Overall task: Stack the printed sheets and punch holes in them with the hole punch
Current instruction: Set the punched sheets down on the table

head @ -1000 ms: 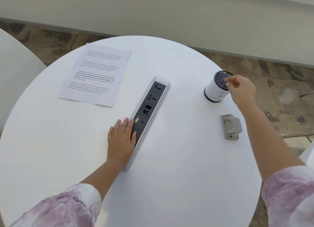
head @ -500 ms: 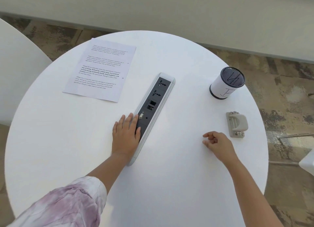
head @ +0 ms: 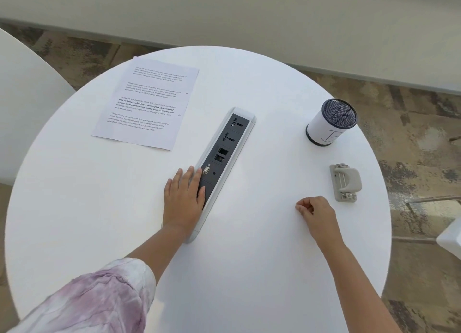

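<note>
On far-left desk (head: pixel 99 232): printed sheets (head: pixel 147 103), light, limp, best lifted by an edge. Near right rim: hole punch (head: pixel 345 183), rigid, compact. Left hand (head: pixel 183 199) flat, grip wide; right hand (head: pixel 315 214) curled, empty.

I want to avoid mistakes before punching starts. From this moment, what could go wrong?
1. The printed sheets lie at the far left, the hole punch at the far right; carrying either across the raised socket strip might upset a squared stack.
2. The sheets' far corner overhangs the table edge, so a nudge could tip them off.
3. The pen cup stands near the punch and might be knocked.
</note>
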